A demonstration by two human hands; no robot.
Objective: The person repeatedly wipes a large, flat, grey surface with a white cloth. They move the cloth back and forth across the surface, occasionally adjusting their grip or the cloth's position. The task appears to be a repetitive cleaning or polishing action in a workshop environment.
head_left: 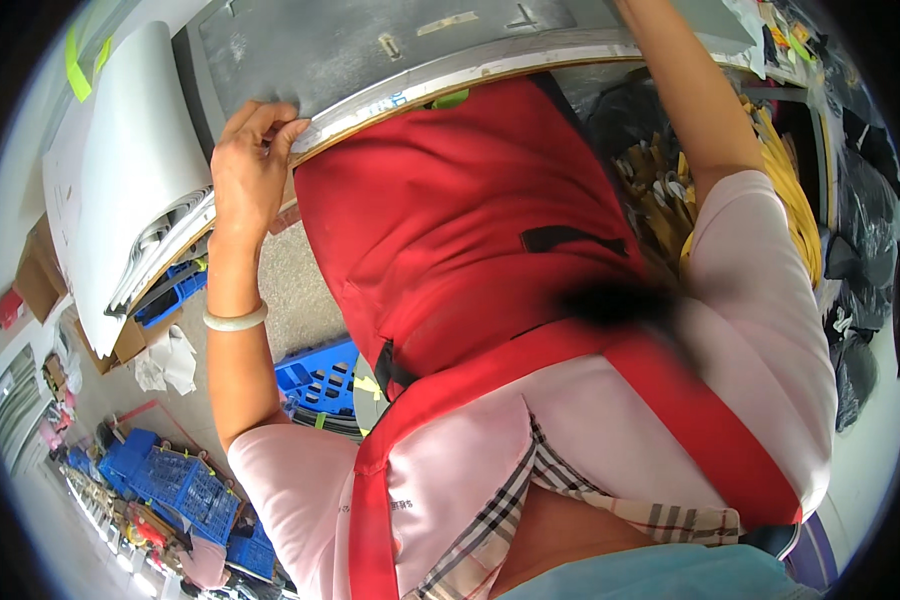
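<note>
My left hand point(254, 160) is at the near left edge of a grey flat board point(320, 55) on the worktable. Its fingers are curled and its thumb is pressed toward them; whatever lies between them is too small or hidden to make out. My right forearm point(685, 90) reaches up past the table's front edge, and the right hand is beyond the top of the picture. On the board lie a small beige slotted piece point(389, 46), a pale strip point(448, 23) and a thin dark angled piece point(522, 16).
Large white sheets point(145, 130) curl over the table's left end. Below are a blue plastic crate point(320, 375) and crumpled white paper point(167, 360). Yellow material point(785, 190) and black plastic bags point(865, 220) are at the right. Blue baskets point(185, 490) stand farther left, near another person point(205, 562).
</note>
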